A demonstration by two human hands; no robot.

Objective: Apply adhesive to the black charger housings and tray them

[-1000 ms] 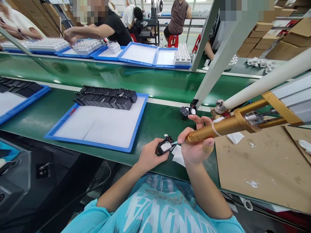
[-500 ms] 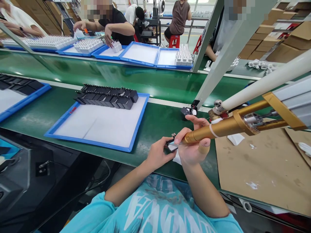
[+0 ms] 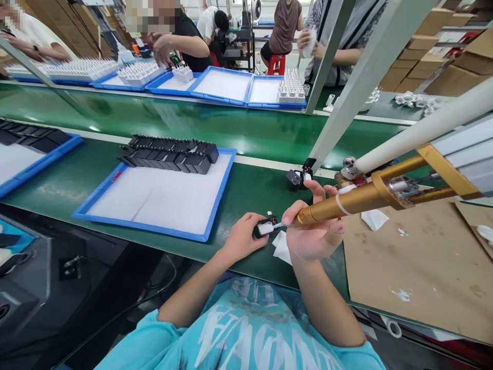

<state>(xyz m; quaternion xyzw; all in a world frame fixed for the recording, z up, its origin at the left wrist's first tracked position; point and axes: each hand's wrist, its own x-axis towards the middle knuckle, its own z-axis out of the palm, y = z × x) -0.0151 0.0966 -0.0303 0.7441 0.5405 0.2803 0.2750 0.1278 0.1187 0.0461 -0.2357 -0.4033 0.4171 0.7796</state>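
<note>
My left hand [image 3: 242, 237] is closed round a small black part [image 3: 265, 227] with a white face, held just above the green bench [image 3: 250, 195]. My right hand [image 3: 314, 231] grips the gold nozzle of a dispensing tool [image 3: 346, 203], whose thin blue tip touches the part's right edge. The tool's body runs up and to the right to a white tube [image 3: 423, 128]. White paper scraps [image 3: 282, 247] lie under my hands.
A blue tray [image 3: 154, 198] with rows of black parts [image 3: 169, 152] lies to the left. Another black part [image 3: 298, 177] stands by a grey post [image 3: 346, 97]. A cardboard sheet [image 3: 416, 267] lies to the right. Other people work at trays of white parts [image 3: 289, 88] across the belt.
My left hand has tilted the black part and drawn it a little to the left, so more of it shows. The tool's tip stays on it. People across the belt have shifted.
</note>
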